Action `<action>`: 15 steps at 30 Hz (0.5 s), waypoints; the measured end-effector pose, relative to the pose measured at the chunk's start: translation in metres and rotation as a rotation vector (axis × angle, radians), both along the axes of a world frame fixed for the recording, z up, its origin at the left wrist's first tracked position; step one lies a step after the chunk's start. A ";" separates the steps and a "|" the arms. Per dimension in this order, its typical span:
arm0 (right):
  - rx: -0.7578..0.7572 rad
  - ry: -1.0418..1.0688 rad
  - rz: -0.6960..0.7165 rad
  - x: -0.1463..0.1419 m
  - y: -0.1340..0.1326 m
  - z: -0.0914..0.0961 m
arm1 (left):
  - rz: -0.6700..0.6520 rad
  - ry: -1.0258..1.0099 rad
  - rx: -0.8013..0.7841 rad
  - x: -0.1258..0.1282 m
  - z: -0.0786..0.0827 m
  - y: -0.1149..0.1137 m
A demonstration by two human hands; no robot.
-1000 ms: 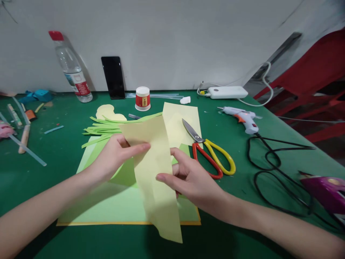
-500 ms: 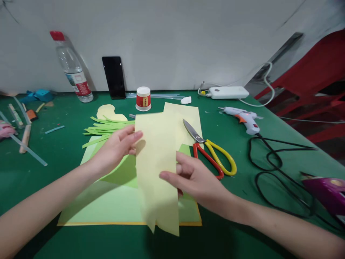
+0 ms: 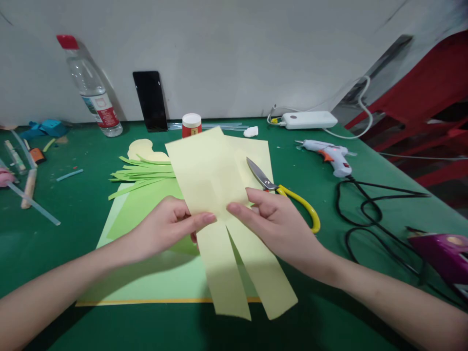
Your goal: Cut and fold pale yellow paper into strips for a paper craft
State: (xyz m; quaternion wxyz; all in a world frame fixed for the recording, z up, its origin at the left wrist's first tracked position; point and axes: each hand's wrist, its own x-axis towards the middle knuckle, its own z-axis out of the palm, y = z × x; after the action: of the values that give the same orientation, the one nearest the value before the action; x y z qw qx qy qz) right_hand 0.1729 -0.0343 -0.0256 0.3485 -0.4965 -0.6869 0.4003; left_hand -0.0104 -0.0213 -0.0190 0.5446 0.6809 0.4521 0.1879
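Observation:
Between my two hands is a pale yellow sheet of paper (image 3: 208, 180), split from its lower edge up to about the middle into two strips that spread apart. My left hand (image 3: 179, 222) pinches its left side, thumb in front and fingers behind. On the right side, my right hand (image 3: 272, 214) grips it the same way near the top of the slit. Scissors (image 3: 263, 176) with yellow and red handles lie just beyond my right hand, which hides part of them. Beneath are light green paper (image 3: 139, 280), brighter green paper (image 3: 135, 212) and another pale yellow sheet (image 3: 258, 148).
Thin green paper strips (image 3: 142, 171) and a rounded yellow cutout (image 3: 141, 148) lie behind my left hand. Along the wall stand a bottle (image 3: 93, 92), a phone (image 3: 149, 101) and a small tub (image 3: 191, 125). A glue gun (image 3: 334, 155) with its black cord is at right.
The yellow sheet has tilted left at the top, and its two lower strips have swung apart. My left hand has moved down along its edge; my right hand has shifted slightly up.

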 end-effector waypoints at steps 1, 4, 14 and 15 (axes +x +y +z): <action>-0.007 -0.008 0.002 0.001 0.000 0.000 | -0.001 0.013 0.023 0.000 0.000 0.000; -0.048 -0.004 0.005 0.002 0.000 0.000 | -0.022 0.008 0.030 -0.002 0.001 0.001; -0.051 0.149 0.079 0.000 -0.001 0.003 | -0.120 -0.019 -0.014 -0.006 0.001 0.002; -0.047 0.138 0.066 -0.001 -0.001 0.003 | -0.123 -0.018 -0.036 -0.006 0.000 0.002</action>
State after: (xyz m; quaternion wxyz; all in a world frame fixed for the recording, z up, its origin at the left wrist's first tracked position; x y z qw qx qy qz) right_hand 0.1723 -0.0353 -0.0229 0.3700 -0.4529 -0.6676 0.4607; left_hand -0.0167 -0.0197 -0.0192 0.5715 0.6958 0.4076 0.1520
